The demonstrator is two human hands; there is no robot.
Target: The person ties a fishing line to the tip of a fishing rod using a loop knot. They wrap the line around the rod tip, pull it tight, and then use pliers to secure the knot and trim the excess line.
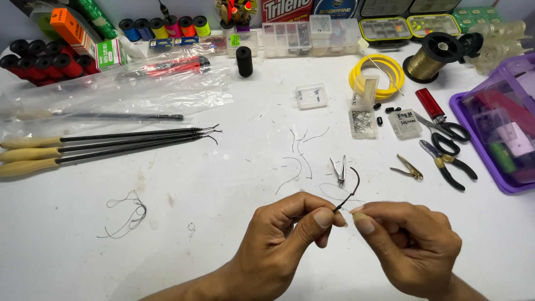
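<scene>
At the far left we see three wooden-handled rods (106, 146) lying on the white table (212, 234), with a loose tangle of thread (127, 214) nearer us. Our left hand (281, 239) pinches the lower end of a short dark wire (350, 192) between thumb and forefinger, low at the centre. Our right hand (409, 245) pinches closed just beside it, fingertips nearly touching. Nail clippers (339, 170) lie just beyond; scissors (446, 129) sit further right.

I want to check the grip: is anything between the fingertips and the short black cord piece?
Nothing visible: left hand and right hand pinch the short black cord piece directly, bare-fingered, above the white table.
</scene>
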